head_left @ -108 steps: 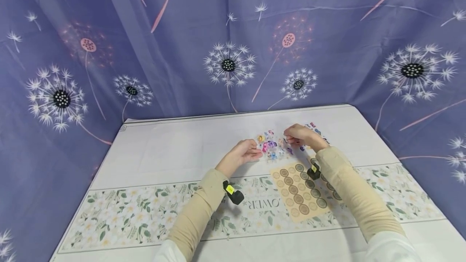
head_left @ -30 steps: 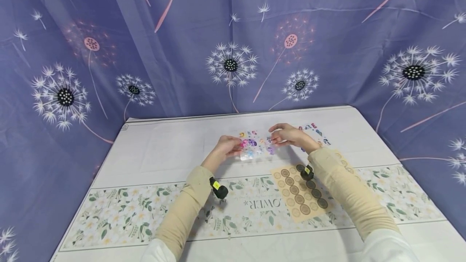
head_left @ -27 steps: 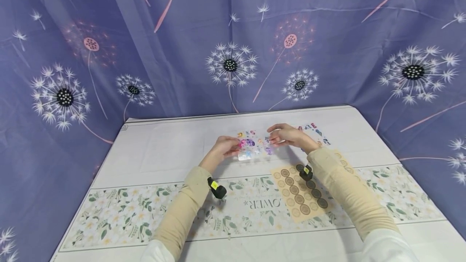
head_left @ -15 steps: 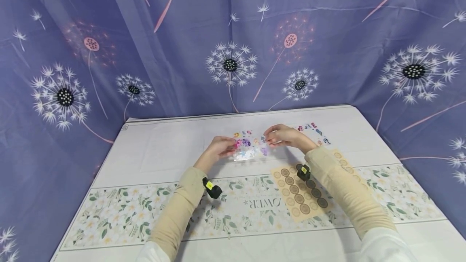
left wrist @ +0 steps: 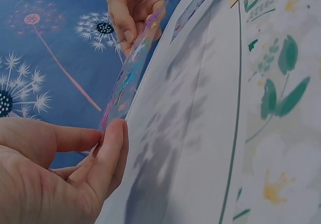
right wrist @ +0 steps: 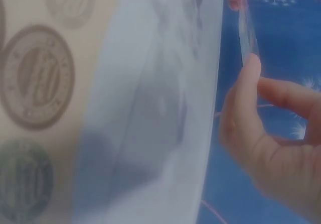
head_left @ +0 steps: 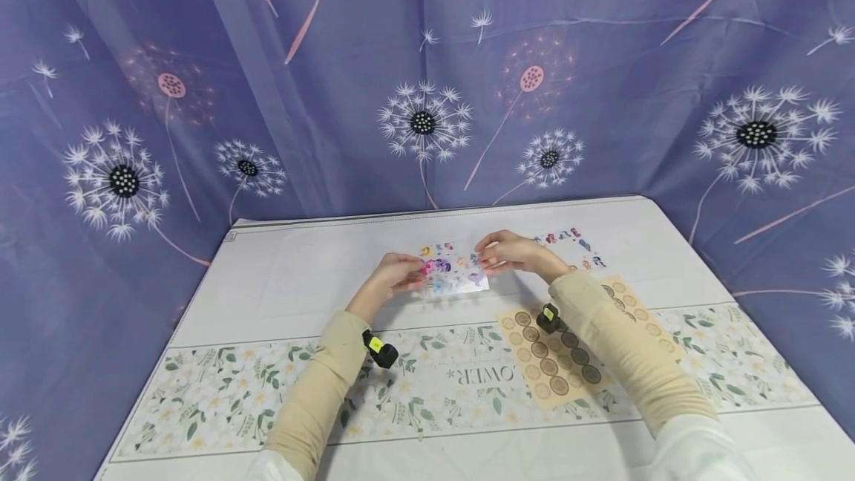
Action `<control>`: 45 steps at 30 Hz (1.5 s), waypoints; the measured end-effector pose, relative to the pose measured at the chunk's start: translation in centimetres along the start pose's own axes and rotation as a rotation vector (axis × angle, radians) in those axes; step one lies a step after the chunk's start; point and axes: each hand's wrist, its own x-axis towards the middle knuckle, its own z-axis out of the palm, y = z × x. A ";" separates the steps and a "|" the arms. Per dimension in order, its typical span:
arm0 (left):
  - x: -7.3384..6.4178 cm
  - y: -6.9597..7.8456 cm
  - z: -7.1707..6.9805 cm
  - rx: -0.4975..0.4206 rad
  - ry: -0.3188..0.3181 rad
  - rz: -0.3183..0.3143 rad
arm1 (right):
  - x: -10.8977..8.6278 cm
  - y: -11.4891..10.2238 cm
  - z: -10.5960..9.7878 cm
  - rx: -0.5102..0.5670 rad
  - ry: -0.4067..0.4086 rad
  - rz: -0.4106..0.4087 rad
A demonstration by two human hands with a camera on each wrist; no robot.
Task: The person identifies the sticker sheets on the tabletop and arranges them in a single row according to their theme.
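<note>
A clear sticker sheet (head_left: 446, 266) with small colourful pony figures is held up between my hands, its shadow on the table beneath. My left hand (head_left: 395, 273) pinches its left edge between thumb and fingers. At the opposite edge my right hand (head_left: 510, 252) pinches it the same way. In the left wrist view the sheet (left wrist: 129, 78) appears almost edge-on, tilted and slightly bowed. Thumb and fingers of the right hand (right wrist: 268, 133) meet on its edge in the right wrist view. A second clear sticker sheet (head_left: 585, 246) lies behind the right hand, partly hidden by it.
A tan paper sheet (head_left: 528, 370) of round postmark-like stickers lies nearer, partly under the right forearm. The white table cover (head_left: 314, 262) bears a floral band (head_left: 267, 384). Behind the table hangs a blue-purple dandelion curtain (head_left: 334, 95).
Both hands have moved left with the clear sticker sheet, away from the second sheet on the right. The held sheet's tilt has changed a little. The tan sheet stays put.
</note>
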 end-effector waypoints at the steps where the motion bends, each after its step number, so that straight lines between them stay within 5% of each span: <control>1: 0.0 0.0 -0.1 0.000 -0.002 0.000 | 0.1 0.0 0.1 0.002 0.000 0.000; 29: -1.1 -0.3 -3.4 0.123 -0.066 0.022 | 1.5 -0.5 2.7 -0.041 -0.030 -0.006; 45: -1.9 0.1 -4.9 0.150 -0.010 0.018 | 1.6 -1.1 4.1 -0.059 -0.064 -0.030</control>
